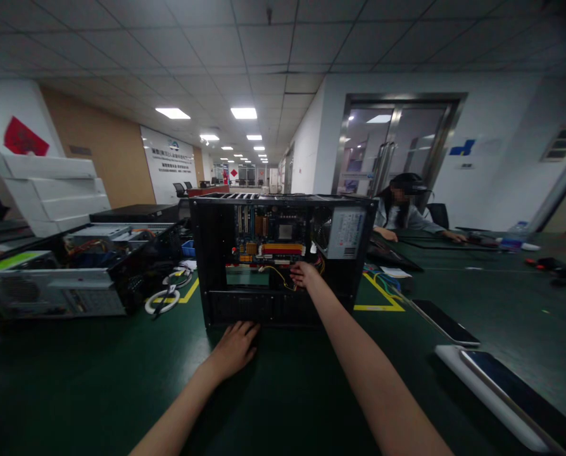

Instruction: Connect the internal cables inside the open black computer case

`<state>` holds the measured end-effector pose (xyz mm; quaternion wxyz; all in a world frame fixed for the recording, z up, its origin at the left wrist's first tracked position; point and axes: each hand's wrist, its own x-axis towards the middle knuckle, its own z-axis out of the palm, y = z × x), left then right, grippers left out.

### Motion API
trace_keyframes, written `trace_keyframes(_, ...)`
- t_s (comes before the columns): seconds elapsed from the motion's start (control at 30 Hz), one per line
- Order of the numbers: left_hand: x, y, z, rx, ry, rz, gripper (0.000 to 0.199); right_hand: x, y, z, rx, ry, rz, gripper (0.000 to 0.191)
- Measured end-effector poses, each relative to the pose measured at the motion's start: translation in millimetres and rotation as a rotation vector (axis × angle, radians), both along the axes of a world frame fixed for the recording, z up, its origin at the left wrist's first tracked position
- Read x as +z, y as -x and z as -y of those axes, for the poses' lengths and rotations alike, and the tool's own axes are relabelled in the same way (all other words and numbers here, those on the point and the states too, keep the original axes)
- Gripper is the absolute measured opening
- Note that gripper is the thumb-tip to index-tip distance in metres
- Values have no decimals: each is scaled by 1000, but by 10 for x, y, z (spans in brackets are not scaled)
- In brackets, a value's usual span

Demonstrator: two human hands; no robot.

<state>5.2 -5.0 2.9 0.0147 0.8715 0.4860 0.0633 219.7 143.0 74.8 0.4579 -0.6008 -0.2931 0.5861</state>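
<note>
An open black computer case (278, 308) stands upright in front of me, its side panel off. Inside it are a motherboard (247, 228) with red and yellow memory slots and a power supply (344, 233) at the upper right. My right hand (304, 275) reaches into the case, its fingers curled together at a thin yellow and black cable (276, 272). A white connector (262, 269) hangs from the cable's left end. My left hand (235, 345) lies flat on the green table (273, 392), fingertips by the lower front edge of the case.
Another opened computer case (83, 297) lies at the left, beside a coiled white cable (162, 302). Yellow tape (378, 308) marks the table. Phone-like dark slabs (447, 322) lie at the right. Across the table sits a person (404, 212) with hands on the tabletop.
</note>
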Motion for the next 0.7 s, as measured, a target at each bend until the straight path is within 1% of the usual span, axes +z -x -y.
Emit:
trace_keyframes(0.1,-6,6,-3,-1,-7,5,49,2,-13,-9,-157,-66,18,5)
trace_keyframes(0.13,-12,10,-5,-1,-10,9,49,-1,-10,-15,-186,-87,33,5)
trace_keyframes(0.2,-24,20,-8,-7,-14,13,50,-7,-1,-22,-201,-123,74,6)
trace_keyframes(0.33,-23,27,-5,-13,-3,21,50,-18,-12,-5,-146,-192,194,7)
trace_keyframes(0.43,-9,23,-2,-14,1,20,48,-27,-72,22,-115,-251,315,8)
trace_keyframes(0.57,-6,22,-4,-10,1,17,48,-36,-168,26,-99,-366,565,10)
trace_keyframes(0.63,-7,23,0,-13,3,22,48,-34,-188,14,-46,-419,707,12)
trace_keyframes(0.7,-1,20,8,-5,10,23,48,-32,-178,5,39,-464,856,13)
